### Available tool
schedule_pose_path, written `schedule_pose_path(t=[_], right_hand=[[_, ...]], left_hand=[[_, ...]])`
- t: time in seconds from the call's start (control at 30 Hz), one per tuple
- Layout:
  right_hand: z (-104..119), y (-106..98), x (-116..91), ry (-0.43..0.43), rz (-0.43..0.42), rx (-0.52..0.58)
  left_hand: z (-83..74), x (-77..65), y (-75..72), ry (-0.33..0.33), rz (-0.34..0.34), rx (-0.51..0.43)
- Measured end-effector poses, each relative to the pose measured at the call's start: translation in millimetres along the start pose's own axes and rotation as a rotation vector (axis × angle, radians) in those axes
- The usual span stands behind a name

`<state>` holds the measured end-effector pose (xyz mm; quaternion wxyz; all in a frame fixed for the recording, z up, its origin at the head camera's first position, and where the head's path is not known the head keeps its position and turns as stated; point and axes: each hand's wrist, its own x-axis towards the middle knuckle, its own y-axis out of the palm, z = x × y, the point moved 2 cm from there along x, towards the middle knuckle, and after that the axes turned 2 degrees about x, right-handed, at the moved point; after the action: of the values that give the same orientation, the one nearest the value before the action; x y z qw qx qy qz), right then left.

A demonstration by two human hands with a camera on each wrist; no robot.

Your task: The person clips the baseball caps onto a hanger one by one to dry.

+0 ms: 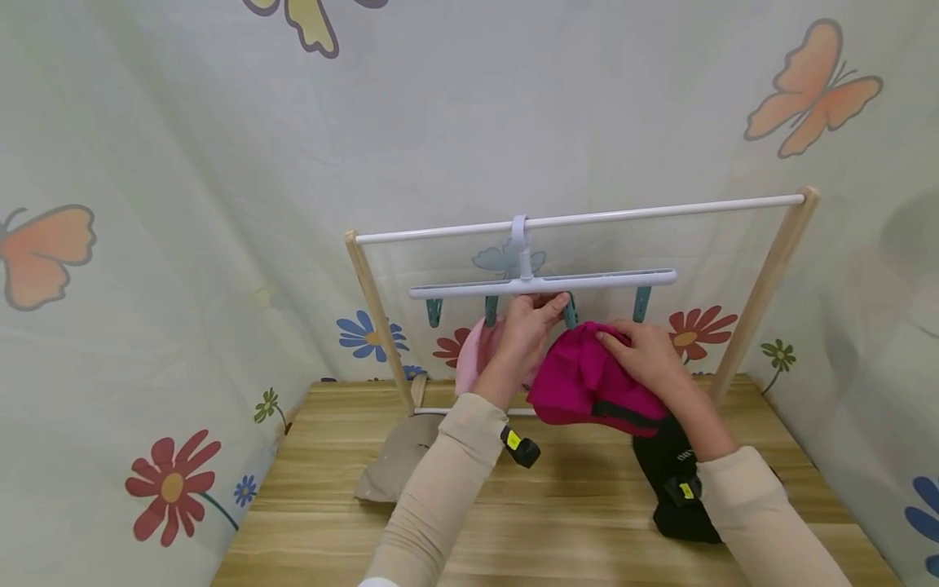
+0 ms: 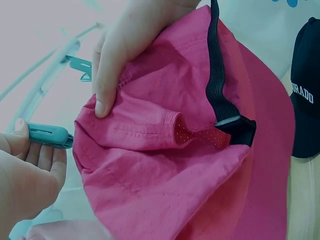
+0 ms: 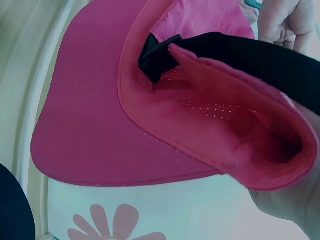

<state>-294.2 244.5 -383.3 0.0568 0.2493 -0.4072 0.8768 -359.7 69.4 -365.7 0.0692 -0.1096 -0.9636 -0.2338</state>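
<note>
A magenta cap (image 1: 587,379) with a black strap and buckle hangs from my right hand (image 1: 645,355), whose thumb and fingers pinch its crown. My left hand (image 1: 524,330) pinches a teal clip (image 1: 570,311) under the white hanger (image 1: 543,284). In the left wrist view, that clip (image 2: 49,135) meets the edge of the gathered cap crown (image 2: 130,125); I cannot tell whether its tip grips the fabric. Behind my left hand a pink cap (image 1: 473,359) hangs below another teal clip (image 1: 491,310). The right wrist view shows the cap's open underside (image 3: 210,120) and its brim.
The hanger hooks over the white rod (image 1: 660,213) of a wooden-legged rack (image 1: 766,293). Teal clips hang at its left end (image 1: 434,311) and right end (image 1: 641,303). A beige cap (image 1: 396,461) lies left on the wooden table (image 1: 557,522), a black cap (image 1: 663,465) right.
</note>
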Motion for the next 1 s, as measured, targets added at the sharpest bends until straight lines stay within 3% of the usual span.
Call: schedule_pose_path(t=[0.27,0.73,1.0], right_hand=[[1.8,8.3,0.4,0.039,0.019,0.038],[11.8,11.8,0.7,0.077,0.047,0.091],[12.0,14.8,0.2,0.047,0.020,0.103]], left_hand=[[2.2,1.0,-4.2,0.035,0.012,0.060],[3.2,-0.4,-9.3,0.038,0.027,0.076],[4.3,0.1,-10.2,0.056,0.038,0.086]])
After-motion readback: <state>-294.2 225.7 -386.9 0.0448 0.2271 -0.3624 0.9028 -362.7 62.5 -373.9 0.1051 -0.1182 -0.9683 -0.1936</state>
